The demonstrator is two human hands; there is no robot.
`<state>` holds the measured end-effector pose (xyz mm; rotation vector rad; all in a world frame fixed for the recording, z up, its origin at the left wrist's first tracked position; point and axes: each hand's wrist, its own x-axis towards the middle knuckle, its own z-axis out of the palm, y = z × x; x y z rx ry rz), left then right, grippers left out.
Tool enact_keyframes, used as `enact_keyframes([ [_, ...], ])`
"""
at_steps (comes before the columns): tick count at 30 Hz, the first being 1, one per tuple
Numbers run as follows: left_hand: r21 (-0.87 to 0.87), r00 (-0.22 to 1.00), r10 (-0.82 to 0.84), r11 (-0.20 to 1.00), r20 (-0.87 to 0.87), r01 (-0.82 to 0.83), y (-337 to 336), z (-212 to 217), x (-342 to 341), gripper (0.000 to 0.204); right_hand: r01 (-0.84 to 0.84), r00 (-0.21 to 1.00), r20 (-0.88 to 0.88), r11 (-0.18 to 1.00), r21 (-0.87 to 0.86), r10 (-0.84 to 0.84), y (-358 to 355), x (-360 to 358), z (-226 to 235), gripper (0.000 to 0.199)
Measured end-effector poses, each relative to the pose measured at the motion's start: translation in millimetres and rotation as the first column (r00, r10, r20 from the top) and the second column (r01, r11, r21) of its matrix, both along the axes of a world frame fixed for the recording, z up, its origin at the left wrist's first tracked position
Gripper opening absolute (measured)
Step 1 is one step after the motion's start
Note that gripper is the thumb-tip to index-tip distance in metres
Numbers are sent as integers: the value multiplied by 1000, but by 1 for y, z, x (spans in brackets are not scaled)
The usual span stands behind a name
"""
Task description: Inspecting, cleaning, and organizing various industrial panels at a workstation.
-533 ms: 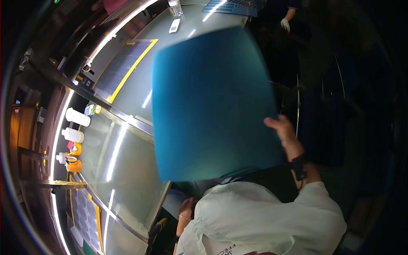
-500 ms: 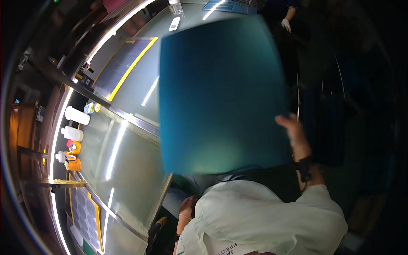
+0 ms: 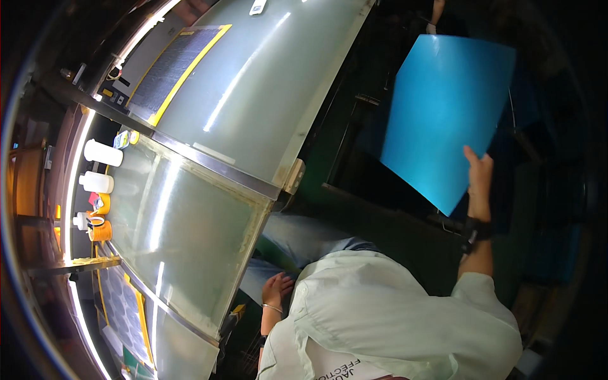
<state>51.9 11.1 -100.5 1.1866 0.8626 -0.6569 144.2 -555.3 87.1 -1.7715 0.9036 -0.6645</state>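
A flat, glossy blue sheet (image 3: 448,114) is held up at the right, away from the glass-topped table. My right hand (image 3: 479,174) is closed on its lower right edge, the thumb showing on the near face and the other fingers mostly hidden behind. The sheet tilts, with one corner pointing down toward my knees. My left hand (image 3: 277,290) rests by my thigh, with its fingers stretched out and nothing seen in it.
To the left is a lit glass-topped table (image 3: 190,215) with a metal crossbar (image 3: 215,168). White bottles (image 3: 102,153) and orange tape rolls (image 3: 100,231) line its far-left side. A yellow-edged dark panel (image 3: 177,73) lies beyond. Another person's arm (image 3: 437,11) shows at the top right.
My right hand has swung the blue sheet from in front of me out to the right, uncovering the table. The view has shifted right. My left hand stays by my thigh.
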Motion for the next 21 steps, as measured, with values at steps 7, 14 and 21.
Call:
enact_keyframes([
  [7,-51,995,92,995,21,-91,5,0,-10,31,-56,953,-293,908,-415,-76,31,67,-125,28],
  [14,43,998,50,998,-39,-48,8,6,-10,32,-102,877,-475,941,-323,-68,107,113,-192,27],
  [21,94,996,48,995,-75,-41,7,13,-11,32,-148,823,-567,951,-273,-34,134,128,-226,29],
])
